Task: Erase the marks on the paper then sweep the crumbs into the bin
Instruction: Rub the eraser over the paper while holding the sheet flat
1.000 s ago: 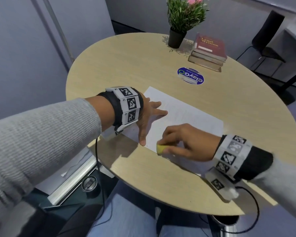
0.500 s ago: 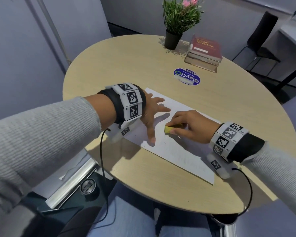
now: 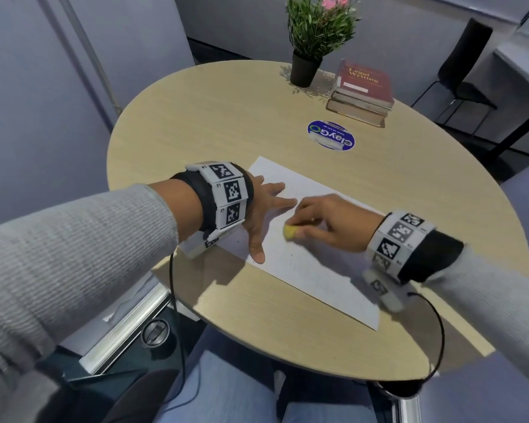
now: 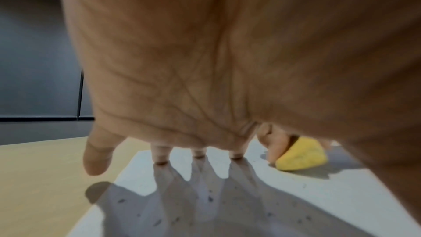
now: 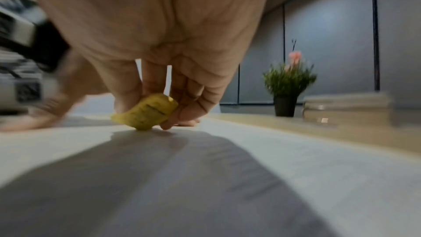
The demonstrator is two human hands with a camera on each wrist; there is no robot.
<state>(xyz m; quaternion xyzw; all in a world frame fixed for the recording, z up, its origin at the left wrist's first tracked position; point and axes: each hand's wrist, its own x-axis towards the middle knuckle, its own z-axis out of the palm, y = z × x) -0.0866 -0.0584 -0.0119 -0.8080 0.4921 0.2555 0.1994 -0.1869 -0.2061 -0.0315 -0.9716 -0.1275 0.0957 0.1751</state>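
Left hand (image 3: 261,206) was spread flat, fingertips (image 4: 160,158) pressing the paper (image 3: 315,270) down on the tabletop (image 3: 214,117). Good anchor: keep it close to the rub zone so the sheet won't buckle. Right hand (image 3: 327,221) pinched the yellow eraser (image 3: 290,232), its edge touching the paper just beside the left thumb. Short strokes with light pressure would suit. Dark crumbs (image 4: 209,198) lay scattered on the sheet under the left hand. Plant pot (image 3: 304,70) held a flowering plant. Bin not identifiable in view.

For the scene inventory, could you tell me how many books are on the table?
3, as far as visible: all in one stack at the table's far edge, right of the potted plant, red one on top.
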